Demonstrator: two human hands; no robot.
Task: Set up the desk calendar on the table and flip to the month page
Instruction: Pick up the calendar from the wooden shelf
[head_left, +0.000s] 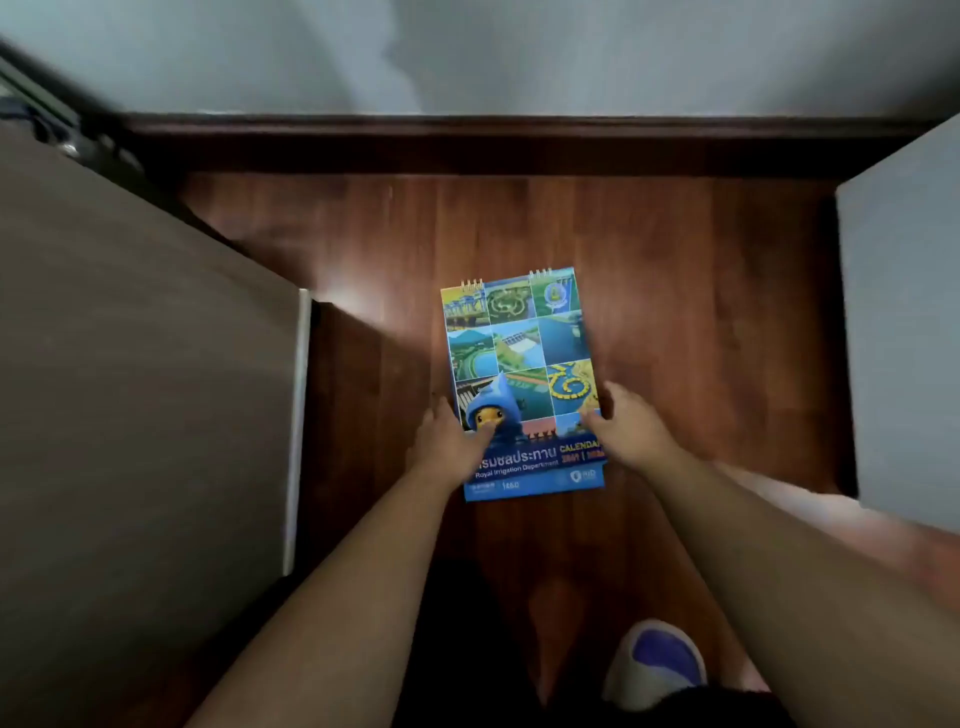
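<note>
A desk calendar with a blue cover of small landscape photos and a hooded cartoon figure is held flat, cover up, above the wooden floor. Its spiral rings are at the far edge. My left hand grips the calendar's lower left edge, thumb on the cover. My right hand grips its lower right edge. Both arms reach forward from the bottom of the view.
A brown table top with a white edge fills the left side. A grey surface stands on the right. A dark skirting board and a pale wall lie ahead. A blue and white slipper is near the bottom.
</note>
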